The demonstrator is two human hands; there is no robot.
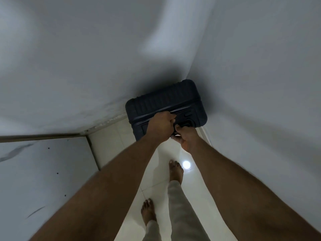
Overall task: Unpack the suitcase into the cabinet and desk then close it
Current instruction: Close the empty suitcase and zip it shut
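Two hands (162,126) gripping dark suitcase (165,101) (upright), white-tiled corner floor (119,136)

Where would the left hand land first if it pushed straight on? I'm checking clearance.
Likely nowhere new: the left hand already grips the dark suitcase, with the white wall right behind it.

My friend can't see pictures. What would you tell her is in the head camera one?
Seen from above, a person's left hand and right hand grip the top of a closed dark ribbed suitcase standing upright in a corner of pale walls. Their bare feet stand on a glossy white tiled floor.
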